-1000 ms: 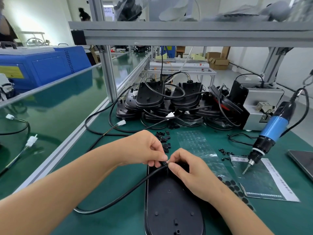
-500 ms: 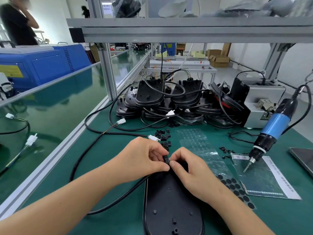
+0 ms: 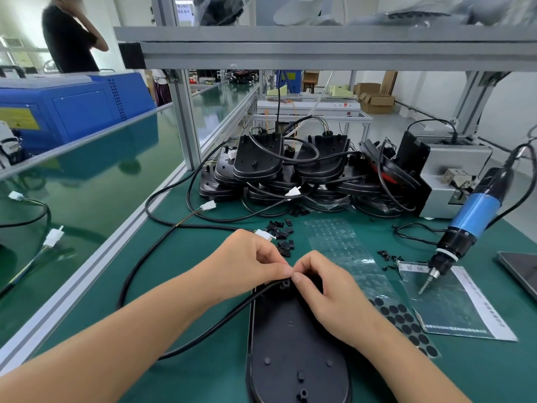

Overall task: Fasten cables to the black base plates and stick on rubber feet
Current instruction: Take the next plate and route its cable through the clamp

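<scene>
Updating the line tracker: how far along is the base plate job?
Done, seemingly: a stack of black base plates with cables sits behind. In hand: left hand and right hand pinch the black cable onto the front oval black plate. Left: black round rubber feet remain on their sheet.

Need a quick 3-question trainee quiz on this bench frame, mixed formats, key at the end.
1. True or false: the electric screwdriver is in the right hand.
2. The sheet of rubber feet lies on which side of the base plate? A) the person's left B) the person's right C) on top of it
3. Fill in: both hands pinch at the black ____ at the plate's far end.

Key: 1 false, it hangs untouched; 2 B; 3 cable. The left hand meets the right there.
</scene>
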`<move>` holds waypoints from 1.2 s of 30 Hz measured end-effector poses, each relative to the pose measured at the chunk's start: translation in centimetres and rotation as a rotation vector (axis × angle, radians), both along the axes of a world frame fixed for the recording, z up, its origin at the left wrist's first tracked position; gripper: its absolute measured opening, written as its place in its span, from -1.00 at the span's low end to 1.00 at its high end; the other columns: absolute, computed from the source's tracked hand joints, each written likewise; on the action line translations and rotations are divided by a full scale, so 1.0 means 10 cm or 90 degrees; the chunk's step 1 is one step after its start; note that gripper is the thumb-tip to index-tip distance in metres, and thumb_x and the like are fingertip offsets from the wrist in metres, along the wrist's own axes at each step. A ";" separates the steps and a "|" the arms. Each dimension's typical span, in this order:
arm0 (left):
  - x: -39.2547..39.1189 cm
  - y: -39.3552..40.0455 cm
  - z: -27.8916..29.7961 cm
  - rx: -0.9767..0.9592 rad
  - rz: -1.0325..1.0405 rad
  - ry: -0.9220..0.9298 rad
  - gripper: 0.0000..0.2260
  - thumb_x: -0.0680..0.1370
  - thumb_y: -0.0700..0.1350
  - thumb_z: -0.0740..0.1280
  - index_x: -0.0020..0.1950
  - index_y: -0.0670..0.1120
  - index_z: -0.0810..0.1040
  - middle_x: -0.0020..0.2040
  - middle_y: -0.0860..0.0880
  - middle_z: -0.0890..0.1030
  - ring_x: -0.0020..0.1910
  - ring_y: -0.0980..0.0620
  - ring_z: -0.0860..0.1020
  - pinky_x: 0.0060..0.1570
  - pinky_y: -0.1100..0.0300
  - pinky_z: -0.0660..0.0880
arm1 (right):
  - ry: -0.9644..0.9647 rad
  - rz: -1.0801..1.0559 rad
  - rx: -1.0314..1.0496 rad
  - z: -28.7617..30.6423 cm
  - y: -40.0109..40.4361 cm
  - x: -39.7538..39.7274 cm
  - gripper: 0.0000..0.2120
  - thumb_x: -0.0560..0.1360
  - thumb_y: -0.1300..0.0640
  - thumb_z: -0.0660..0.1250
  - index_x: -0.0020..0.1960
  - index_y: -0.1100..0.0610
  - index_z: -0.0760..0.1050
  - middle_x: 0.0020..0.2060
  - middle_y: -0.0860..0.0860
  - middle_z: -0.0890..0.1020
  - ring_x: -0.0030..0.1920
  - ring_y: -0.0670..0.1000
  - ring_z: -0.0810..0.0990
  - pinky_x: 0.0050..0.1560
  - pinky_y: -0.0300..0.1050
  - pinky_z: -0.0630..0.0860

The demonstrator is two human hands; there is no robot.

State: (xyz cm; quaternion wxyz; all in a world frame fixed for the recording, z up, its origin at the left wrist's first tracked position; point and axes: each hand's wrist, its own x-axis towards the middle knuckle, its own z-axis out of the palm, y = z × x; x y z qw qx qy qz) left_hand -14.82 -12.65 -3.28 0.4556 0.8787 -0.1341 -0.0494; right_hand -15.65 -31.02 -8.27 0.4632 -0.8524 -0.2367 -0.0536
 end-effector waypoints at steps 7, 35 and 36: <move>-0.11 0.03 0.01 0.165 -0.020 -0.099 -0.86 0.41 -0.01 0.50 -0.05 0.13 0.70 -0.23 0.19 0.60 -0.19 0.28 0.54 -0.20 0.50 0.38 | 0.003 -0.009 -0.004 -0.01 0.01 0.00 -0.88 0.59 0.09 0.25 -0.11 -0.08 0.42 -0.21 -0.29 0.54 -0.20 -0.15 0.51 -0.18 -0.32 0.38; 0.03 0.12 -0.14 0.012 0.008 -0.007 -0.87 0.45 -0.18 0.46 -0.18 0.07 0.69 -0.28 0.09 0.69 -0.32 0.23 0.58 -0.26 0.41 0.44 | 0.013 -0.035 -0.036 0.02 0.06 0.06 -0.93 0.53 0.04 0.26 -0.09 -0.14 0.43 -0.16 -0.29 0.59 -0.37 -0.14 0.45 -0.28 -0.30 0.39; 0.03 0.13 -0.14 0.015 0.000 -0.005 -0.87 0.46 -0.17 0.46 -0.18 0.08 0.69 -0.29 0.10 0.68 -0.34 0.25 0.56 -0.28 0.43 0.42 | 0.013 -0.032 -0.042 0.02 0.06 0.07 -0.94 0.53 0.03 0.26 -0.08 -0.14 0.43 -0.15 -0.30 0.59 -0.36 -0.14 0.45 -0.27 -0.29 0.39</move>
